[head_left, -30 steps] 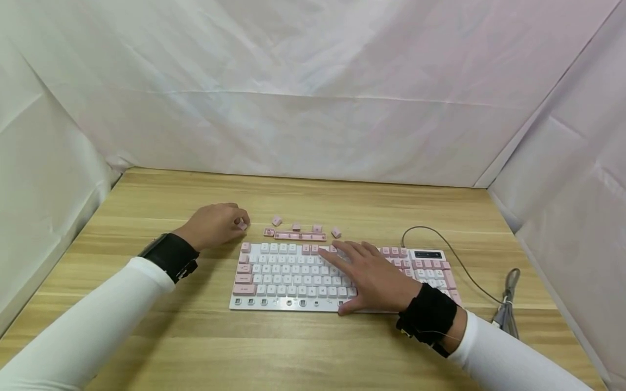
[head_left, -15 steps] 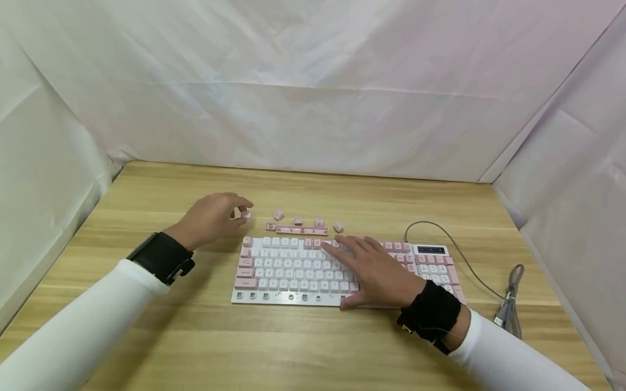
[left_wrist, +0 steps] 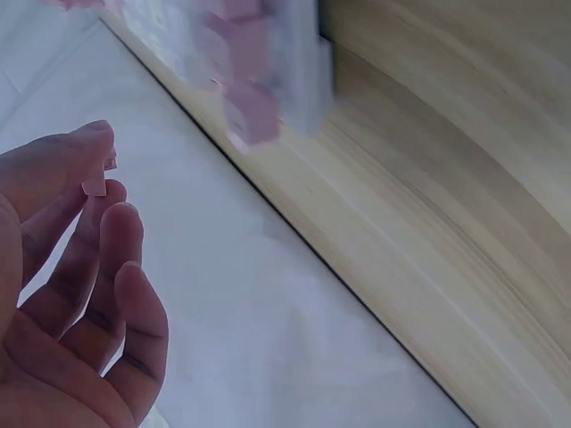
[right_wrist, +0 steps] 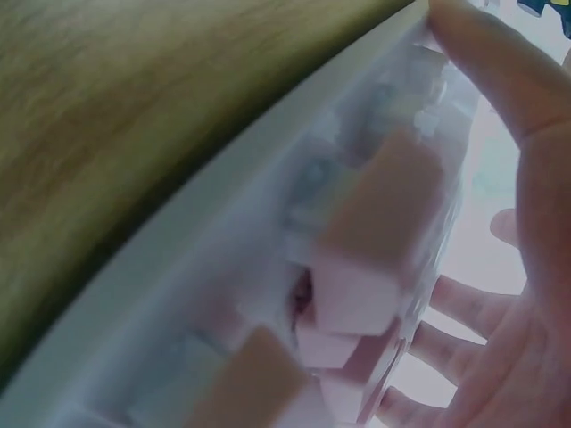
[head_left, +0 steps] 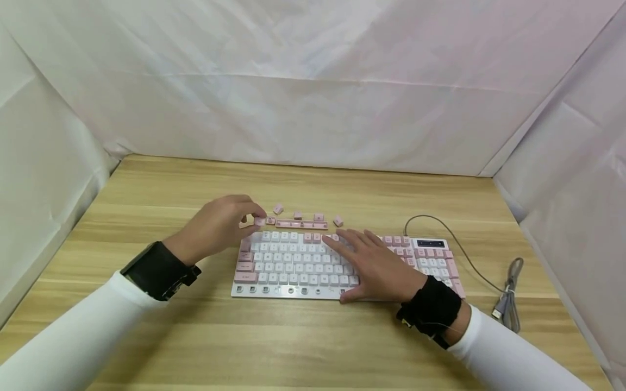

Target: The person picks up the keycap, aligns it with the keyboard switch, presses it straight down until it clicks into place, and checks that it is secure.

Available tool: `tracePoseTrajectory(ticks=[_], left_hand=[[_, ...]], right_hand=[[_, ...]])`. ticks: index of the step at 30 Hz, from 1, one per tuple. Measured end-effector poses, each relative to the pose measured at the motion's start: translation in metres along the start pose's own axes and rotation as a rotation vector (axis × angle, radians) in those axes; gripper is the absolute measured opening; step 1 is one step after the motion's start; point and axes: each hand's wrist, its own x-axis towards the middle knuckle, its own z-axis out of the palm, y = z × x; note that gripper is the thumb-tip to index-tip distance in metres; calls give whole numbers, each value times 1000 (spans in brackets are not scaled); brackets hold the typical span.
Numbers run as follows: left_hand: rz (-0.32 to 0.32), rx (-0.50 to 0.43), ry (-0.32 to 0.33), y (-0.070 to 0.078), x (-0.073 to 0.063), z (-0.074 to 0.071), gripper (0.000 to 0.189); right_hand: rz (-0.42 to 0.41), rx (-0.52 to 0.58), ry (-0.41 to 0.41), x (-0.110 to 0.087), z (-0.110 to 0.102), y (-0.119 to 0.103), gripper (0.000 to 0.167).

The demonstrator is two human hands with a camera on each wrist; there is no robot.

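Note:
In the head view, a white keyboard (head_left: pixel 274 294) with white and pink keys lies on the wooden table. Bare switches show along its front row. My left hand (head_left: pixel 215 225) pinches a small pink keycap (head_left: pixel 260 221) between thumb and index finger, above the keyboard's back left corner. The same keycap (left_wrist: pixel 95 185) shows at the fingertips in the left wrist view. My right hand (head_left: pixel 381 269) rests across the keyboard with fingers spread and the thumb at its front edge, covering keys beneath. A long pink spacebar (head_left: pixel 301 224) lies underside up behind the keyboard, beside another upturned keycap (head_left: pixel 271 220).
Several loose pink keycaps (head_left: pixel 298 215) lie in a scattered row behind the spacebar. A grey cable (head_left: pixel 509 304), tied in a bundle, lies to the right of the keyboard. Hanging white cloth (head_left: pixel 303 119) bounds the table at the back and sides.
My left hand, pinching the keycap, has moved right toward the upturned keycap and spacebar. The right hand has stayed on the keyboard. The head view has shifted slightly.

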Motion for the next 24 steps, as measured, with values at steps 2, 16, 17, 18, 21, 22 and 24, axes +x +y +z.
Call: tracePoseTrajectory(ticks=[2, 16, 17, 18, 21, 22, 24], left_hand=[[16, -2, 0, 4, -2, -1, 27], [48, 12, -8, 19, -6, -5, 29], [50, 11, -13, 20, -6, -5, 29], [52, 9, -18, 21, -6, -4, 29], [63, -4, -40, 23, -9, -2, 27], [65, -9, -49, 24, -10, -1, 25], [64, -20, -69, 26, -14, 1, 24]], right_hand=[[-3, -5, 7, 0, 0, 0, 118], [7, -33, 1, 3, -2, -1, 117], [9, -32, 1, 3, -2, -1, 117], [12, -32, 1, 3, -2, -1, 118], [14, -30, 1, 1, -2, -1, 119], [14, -27, 4, 0, -2, -1, 119], [10, -25, 10, -1, -2, -1, 118]])
